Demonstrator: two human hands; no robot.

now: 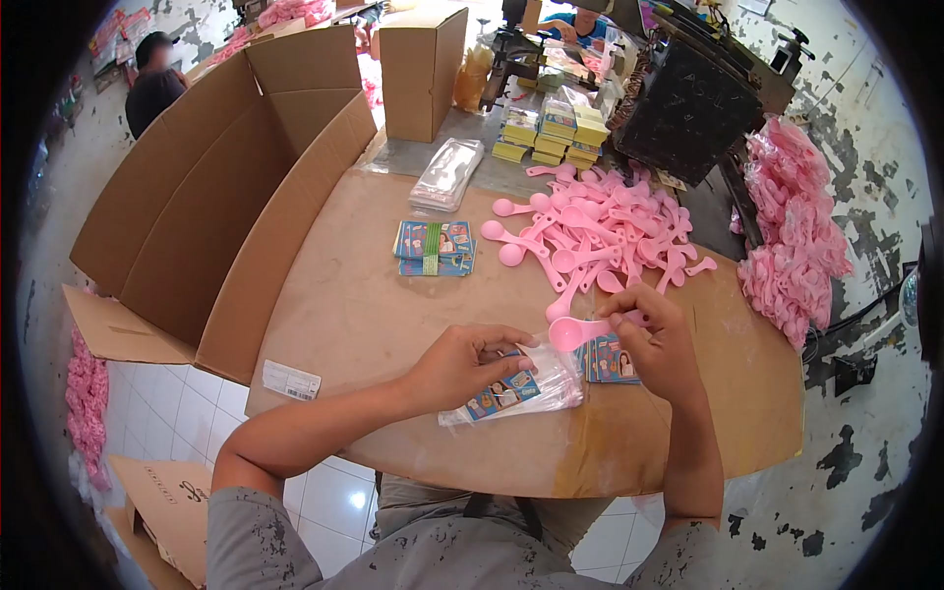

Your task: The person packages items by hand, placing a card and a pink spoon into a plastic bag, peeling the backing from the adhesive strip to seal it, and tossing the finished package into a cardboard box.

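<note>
My right hand (644,339) pinches the handle of a pink measuring spoon (570,334), its bowl pointing left over the plastic bags. My left hand (472,366) is closed on the upper edge of a clear plastic bag (558,379) lying on a stack of bags. A blue printed card (504,394) shows at that bag's lower left. Partly under my right hand lie more blue cards (605,362). A large heap of pink spoons (610,226) is just beyond. Farther left sits a stack of cards with a green band (433,248).
A large open carton (226,177) stands left of the cardboard-covered table (344,295). Behind are clear bags (447,175), card bundles (551,128), an upright box (423,79) and a black machine (683,98). Bagged pink items (792,226) hang right. Two people are farther back.
</note>
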